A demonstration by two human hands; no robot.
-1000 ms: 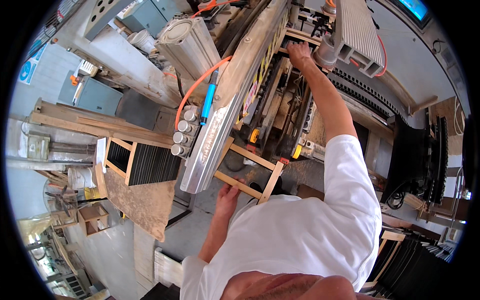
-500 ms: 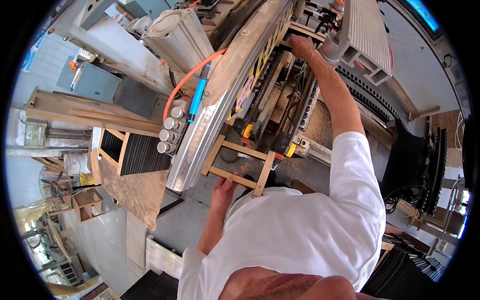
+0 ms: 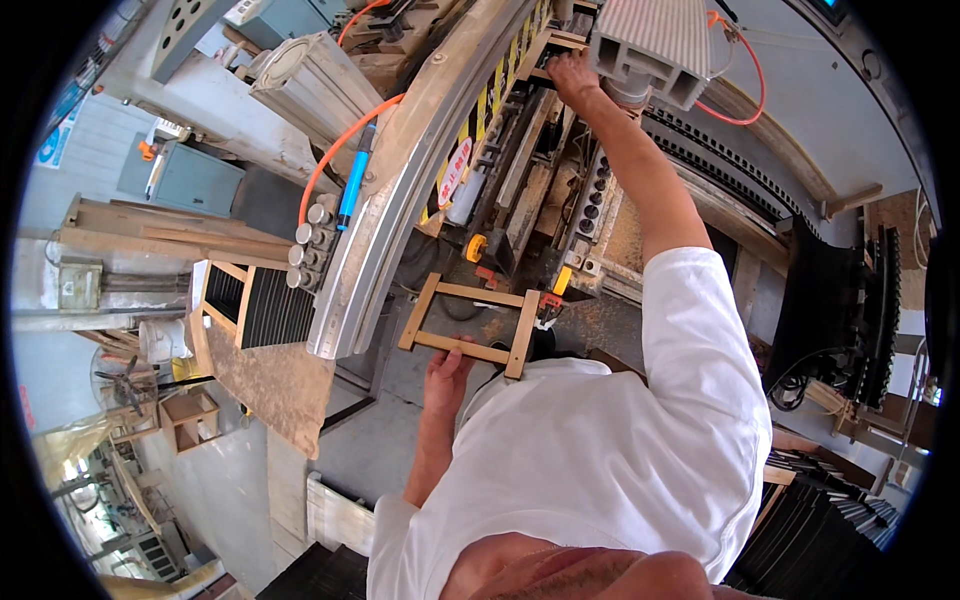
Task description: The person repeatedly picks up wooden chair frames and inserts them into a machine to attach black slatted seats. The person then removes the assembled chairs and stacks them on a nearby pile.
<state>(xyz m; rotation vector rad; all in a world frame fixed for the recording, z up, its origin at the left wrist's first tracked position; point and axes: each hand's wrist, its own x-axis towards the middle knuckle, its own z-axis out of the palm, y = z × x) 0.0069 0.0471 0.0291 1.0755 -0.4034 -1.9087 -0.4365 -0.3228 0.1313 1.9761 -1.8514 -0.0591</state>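
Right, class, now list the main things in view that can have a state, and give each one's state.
Wooden frame: held, its middle open.
Left hand: gripping the wooden frame.
Right hand: stretched forward, grip unclear.
Orange hose: bent in an arc.
Blue cylinder: slanting.
Dark-sided stack: lined up evenly.

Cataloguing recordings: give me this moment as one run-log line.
left grip: holding four-bar wooden frame | right grip: beside ribbed metal beam, fingertip contact unclear

A worn brown tabletop (image 3: 268,388) carries a stack of black-sided wooden frames (image 3: 277,310).
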